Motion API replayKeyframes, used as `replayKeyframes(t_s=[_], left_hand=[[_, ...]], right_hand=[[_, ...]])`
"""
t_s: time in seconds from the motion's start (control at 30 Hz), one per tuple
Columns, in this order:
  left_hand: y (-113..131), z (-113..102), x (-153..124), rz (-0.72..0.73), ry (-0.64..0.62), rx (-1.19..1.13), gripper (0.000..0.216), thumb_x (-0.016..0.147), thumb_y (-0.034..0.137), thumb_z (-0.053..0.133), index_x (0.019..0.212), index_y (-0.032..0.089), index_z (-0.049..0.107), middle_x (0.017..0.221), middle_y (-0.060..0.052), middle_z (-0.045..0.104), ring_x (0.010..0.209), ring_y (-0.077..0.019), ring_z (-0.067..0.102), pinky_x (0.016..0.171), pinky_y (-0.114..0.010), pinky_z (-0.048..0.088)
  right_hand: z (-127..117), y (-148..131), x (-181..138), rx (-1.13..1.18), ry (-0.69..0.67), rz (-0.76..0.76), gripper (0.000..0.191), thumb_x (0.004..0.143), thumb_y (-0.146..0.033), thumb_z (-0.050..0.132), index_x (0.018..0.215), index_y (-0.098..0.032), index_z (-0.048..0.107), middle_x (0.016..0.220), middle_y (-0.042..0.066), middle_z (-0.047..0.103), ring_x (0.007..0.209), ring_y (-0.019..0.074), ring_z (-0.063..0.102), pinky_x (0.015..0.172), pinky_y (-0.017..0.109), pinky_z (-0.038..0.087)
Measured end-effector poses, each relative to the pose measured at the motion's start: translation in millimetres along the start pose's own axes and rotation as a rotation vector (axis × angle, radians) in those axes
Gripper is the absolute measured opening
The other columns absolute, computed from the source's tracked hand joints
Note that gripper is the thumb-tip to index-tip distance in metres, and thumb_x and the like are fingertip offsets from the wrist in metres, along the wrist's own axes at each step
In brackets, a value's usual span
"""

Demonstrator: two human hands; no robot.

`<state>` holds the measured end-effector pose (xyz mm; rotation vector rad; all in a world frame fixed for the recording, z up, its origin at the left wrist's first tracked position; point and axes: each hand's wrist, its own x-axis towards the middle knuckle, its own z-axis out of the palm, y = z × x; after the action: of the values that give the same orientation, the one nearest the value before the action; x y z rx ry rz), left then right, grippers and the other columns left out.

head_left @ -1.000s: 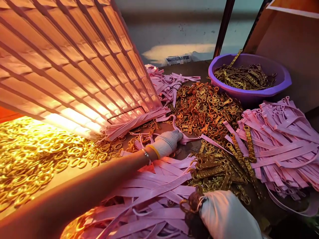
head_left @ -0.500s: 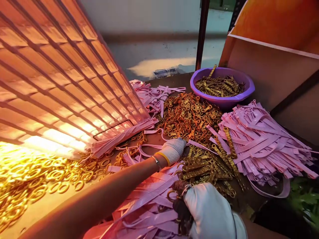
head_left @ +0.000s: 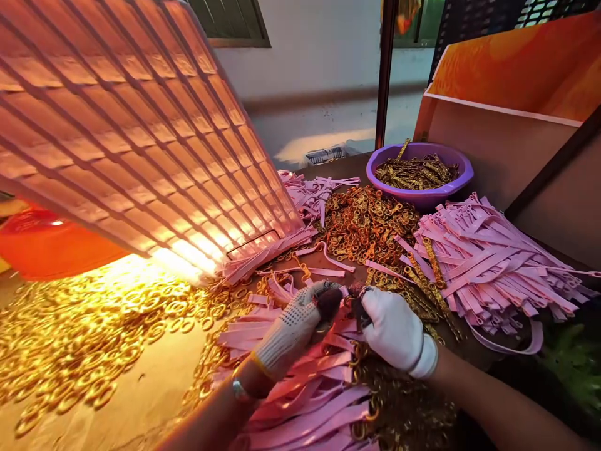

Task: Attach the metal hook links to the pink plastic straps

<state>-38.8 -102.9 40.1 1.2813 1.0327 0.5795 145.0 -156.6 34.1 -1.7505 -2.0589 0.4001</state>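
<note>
My left hand [head_left: 300,322], in a white dotted glove with dark fingertips, is closed in a pinch on a pink strap [head_left: 345,292], of which only a small end shows. Right against it, my right hand [head_left: 394,329] in a plain white glove has its darkened fingers pressed together; what they grip is hidden. Below both hands lies a pile of pink straps [head_left: 305,413], with gold metal rings [head_left: 372,407] along its right edge. Behind the hands is a heap of gold-coloured metal clasps [head_left: 370,222].
Gold rings [head_left: 94,332] are spread across the left of the table under a bright lamp-lit slatted panel [head_left: 154,138]. A purple basin [head_left: 422,195] of metal pieces stands at the back. Another pile of pink straps [head_left: 493,263] lies right, and an orange-red bowl [head_left: 51,244] far left.
My left hand has drawn back from the clasp heap towards me. My right hand has moved up and forward, so the two now meet. The view has shifted, bringing the orange-red bowl into sight.
</note>
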Motion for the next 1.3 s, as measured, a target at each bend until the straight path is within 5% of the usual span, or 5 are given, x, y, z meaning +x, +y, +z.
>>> replayKeyframes(t_s=[0.2, 0.4, 0.67, 0.87, 1.3], left_hand=[[-10.4, -1.9, -14.5, 0.025, 0.043, 0.149, 0.035, 0.091, 0.052, 0.059, 0.078, 0.02, 0.051, 0.056, 0.008, 0.041, 0.044, -0.006, 0.034, 0.041, -0.018, 0.026], [-17.7, -7.8, -9.1, 0.193, -0.005, 0.558, 0.034, 0.097, 0.044, 0.05, 0.079, 0.018, 0.061, 0.064, 0.002, 0.054, 0.055, -0.0102, 0.044, 0.05, -0.021, 0.035], [-31.9, -9.1, -4.1, 0.317, -0.158, 0.634, 0.023, 0.095, 0.031, 0.051, 0.095, 0.017, 0.07, 0.091, -0.006, 0.074, 0.082, -0.0178, 0.067, 0.077, -0.029, 0.052], [-33.4, -3.6, -12.1, 0.315, 0.072, 0.574, 0.029, 0.096, 0.037, 0.051, 0.078, 0.017, 0.063, 0.072, -0.001, 0.065, 0.067, -0.0137, 0.056, 0.065, -0.025, 0.047], [-34.4, 0.7, -10.5, 0.362, 0.006, 0.631, 0.023, 0.095, 0.027, 0.052, 0.083, 0.016, 0.068, 0.08, -0.004, 0.074, 0.074, -0.017, 0.066, 0.069, -0.027, 0.051]], right_hand=[[-1.5, -21.5, -7.3, -0.277, -0.114, -0.067, 0.019, 0.095, -0.018, 0.053, 0.105, -0.016, 0.069, 0.101, 0.013, 0.076, 0.088, 0.0235, 0.072, 0.07, 0.029, 0.047], [17.2, -16.0, -8.2, -0.491, -0.116, -0.119, 0.051, 0.105, -0.008, 0.021, 0.092, -0.013, 0.07, 0.081, 0.015, 0.072, 0.074, 0.0231, 0.071, 0.059, 0.028, 0.045], [7.4, -9.8, -4.1, -0.314, -0.218, -0.072, 0.03, 0.098, -0.013, 0.043, 0.116, -0.012, 0.066, 0.109, 0.017, 0.073, 0.097, 0.0247, 0.071, 0.082, 0.031, 0.051], [-19.7, -22.9, -0.7, -0.263, -0.317, -0.026, 0.021, 0.091, -0.019, 0.054, 0.109, -0.016, 0.065, 0.099, 0.013, 0.076, 0.088, 0.0263, 0.074, 0.072, 0.031, 0.05], [18.1, -16.4, -4.2, -0.441, -0.271, -0.109, 0.021, 0.095, -0.023, 0.049, 0.098, -0.011, 0.066, 0.086, 0.019, 0.076, 0.085, 0.0273, 0.076, 0.066, 0.029, 0.047]])
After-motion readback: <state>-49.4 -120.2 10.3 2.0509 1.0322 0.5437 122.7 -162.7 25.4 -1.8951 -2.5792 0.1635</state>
